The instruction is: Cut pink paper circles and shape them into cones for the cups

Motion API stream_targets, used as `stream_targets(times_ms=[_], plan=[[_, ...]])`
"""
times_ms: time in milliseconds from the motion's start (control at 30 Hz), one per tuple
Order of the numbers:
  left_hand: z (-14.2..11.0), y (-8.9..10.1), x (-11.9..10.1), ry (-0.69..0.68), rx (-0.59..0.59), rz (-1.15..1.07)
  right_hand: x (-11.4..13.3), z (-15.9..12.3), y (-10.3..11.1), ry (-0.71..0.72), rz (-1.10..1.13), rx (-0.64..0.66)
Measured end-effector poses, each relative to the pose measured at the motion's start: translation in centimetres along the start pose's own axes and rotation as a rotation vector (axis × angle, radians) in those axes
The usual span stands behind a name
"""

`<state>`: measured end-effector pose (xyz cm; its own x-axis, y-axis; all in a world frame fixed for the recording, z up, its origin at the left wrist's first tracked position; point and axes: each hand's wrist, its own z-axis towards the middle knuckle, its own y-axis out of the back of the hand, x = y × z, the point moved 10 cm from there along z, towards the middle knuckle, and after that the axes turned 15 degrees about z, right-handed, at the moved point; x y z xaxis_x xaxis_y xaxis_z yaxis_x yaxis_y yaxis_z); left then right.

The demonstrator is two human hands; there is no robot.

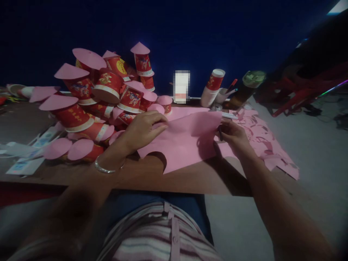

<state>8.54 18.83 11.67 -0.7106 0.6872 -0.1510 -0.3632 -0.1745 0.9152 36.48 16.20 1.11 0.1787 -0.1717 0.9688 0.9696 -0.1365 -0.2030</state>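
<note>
A large pink paper sheet [185, 137] with a curved cut-out in its near left edge lies raised over the table in front of me. My left hand [146, 128], a silver bangle at its wrist, pinches the sheet's left side between thumb and fingers. At the sheet's right edge, my right hand [235, 134] is closed around dark-handled scissors [220, 133]; their blades are mostly hidden by the paper. Left of my left hand stand and lie red paper cups [78, 117] topped with pink paper cones [58, 102], heaped together.
Pink paper offcuts [261, 134] spread over the table's right side. Behind the sheet are a stack of paper cups [213, 88], a cup with pens [224, 95], a dark jar [244, 88] and a pixelated upright object [181, 86]. Printed strips [29, 156] lie left on the wooden table [190, 183].
</note>
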Motion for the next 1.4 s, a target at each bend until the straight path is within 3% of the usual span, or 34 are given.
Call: stream_targets(times_ms=[267,400,533,633,767,800,867,967,1033,1167,1400], plan=[[-0.7,-0.2,1.1,0.042,0.020,-0.011,2.0,-0.3,2.1,0.218,-0.065,-0.116],[-0.4,-0.4,1.0,0.029,0.021,-0.040,0.6,-0.1,1.0,0.079,-0.066,-0.018],[0.2,-0.3,0.9,0.028,0.022,-0.045,0.0,-0.4,0.8,0.037,0.000,-0.064],[-0.7,1.6,0.6,0.068,-0.116,0.072,0.2,-0.5,1.8,0.067,0.014,-0.114],[-5.6,4.3,-2.1,0.068,-0.454,0.154,0.7,-0.6,3.6,0.096,0.034,-0.155],[-6.7,3.3,-3.1,0.008,-0.425,0.067,0.8,-0.6,3.9,0.101,0.030,-0.159],[-8.1,-0.8,-3.7,-0.020,-0.196,-0.152,1.3,-0.6,4.1,0.117,0.010,-0.154],[-9.9,-7.7,0.0,0.334,0.090,-0.374,2.3,-0.7,3.5,0.155,-0.034,-0.108],[-10.1,-10.9,2.0,0.476,0.171,-0.542,2.8,-0.7,3.0,0.167,-0.042,-0.073],[-7.3,-12.1,3.4,0.496,0.121,-0.726,3.3,-0.8,2.5,0.140,0.041,-0.038],[-2.9,-14.4,1.6,0.541,0.222,-0.934,4.7,-1.8,1.6,0.091,0.155,-0.026]])
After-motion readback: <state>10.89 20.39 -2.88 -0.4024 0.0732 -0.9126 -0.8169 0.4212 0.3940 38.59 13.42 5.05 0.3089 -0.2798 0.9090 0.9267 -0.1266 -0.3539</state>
